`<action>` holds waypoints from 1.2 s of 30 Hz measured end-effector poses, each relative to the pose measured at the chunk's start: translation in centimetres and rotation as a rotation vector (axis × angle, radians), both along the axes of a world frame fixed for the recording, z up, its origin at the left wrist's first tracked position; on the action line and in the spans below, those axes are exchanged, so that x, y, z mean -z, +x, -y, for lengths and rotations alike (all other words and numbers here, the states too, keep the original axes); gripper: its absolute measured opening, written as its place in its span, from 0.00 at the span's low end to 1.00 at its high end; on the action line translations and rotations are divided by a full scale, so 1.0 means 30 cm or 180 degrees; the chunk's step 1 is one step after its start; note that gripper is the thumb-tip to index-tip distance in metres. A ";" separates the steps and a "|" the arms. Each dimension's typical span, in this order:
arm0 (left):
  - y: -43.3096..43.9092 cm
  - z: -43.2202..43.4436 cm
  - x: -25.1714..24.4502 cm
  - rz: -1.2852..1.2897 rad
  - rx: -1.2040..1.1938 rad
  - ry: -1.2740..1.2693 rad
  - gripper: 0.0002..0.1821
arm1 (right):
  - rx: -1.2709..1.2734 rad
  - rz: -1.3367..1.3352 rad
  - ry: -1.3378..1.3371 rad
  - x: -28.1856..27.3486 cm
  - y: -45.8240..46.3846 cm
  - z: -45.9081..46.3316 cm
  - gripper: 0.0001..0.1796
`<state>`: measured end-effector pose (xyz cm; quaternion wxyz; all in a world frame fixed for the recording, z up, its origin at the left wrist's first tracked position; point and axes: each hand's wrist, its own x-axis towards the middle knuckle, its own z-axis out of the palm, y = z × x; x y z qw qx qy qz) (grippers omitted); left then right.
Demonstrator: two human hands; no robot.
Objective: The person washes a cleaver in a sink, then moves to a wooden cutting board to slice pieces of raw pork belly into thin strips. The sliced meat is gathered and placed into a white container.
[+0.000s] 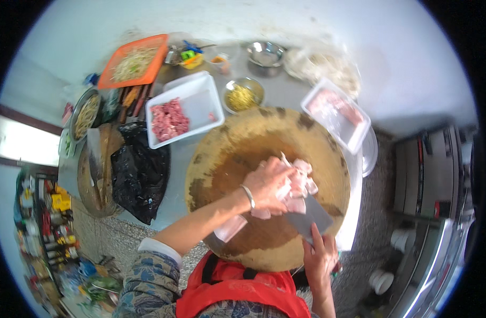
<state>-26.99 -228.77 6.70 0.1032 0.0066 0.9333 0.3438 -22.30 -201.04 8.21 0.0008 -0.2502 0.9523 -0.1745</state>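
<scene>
My left hand (pixel 267 186), a bangle at its wrist, curls over a heap of pale pink raw meat pieces (pixel 299 187). Its fingers and palm cover part of that heap. In my right hand (pixel 321 254) is the handle of a cleaver (pixel 313 218). The blade's far end meets the near right side of the meat. Everything rests on a thick round wooden chopping block (pixel 322 151) with a damp, darker middle. Another pale slab of meat (pixel 232 228) lies apart near the block's left front, below my left wrist.
Beyond the block stand a white tub of diced red meat (pixel 205 89), a bowl of chopped yellow food (pixel 243 97) and a white tray of meat (pixel 338 127). Leftward are a black plastic bag (pixel 141 171), a smaller block with a knife (pixel 94 159) and an orange basket (pixel 159 51).
</scene>
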 end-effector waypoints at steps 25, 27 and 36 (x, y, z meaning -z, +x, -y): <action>-0.102 0.801 0.181 -0.0612 -0.2818 0.0837 0.60 | -0.2855 -0.1154 0.0921 -0.197 -0.780 1.116 0.16; -0.109 0.817 0.223 -0.0533 -0.2937 0.0643 0.56 | -0.3032 -0.1239 0.1267 -0.210 -0.794 1.198 0.13; -0.108 0.777 0.185 -0.0511 -0.3053 0.0277 0.43 | -0.3219 -0.1507 0.1762 -0.328 -0.807 1.275 0.08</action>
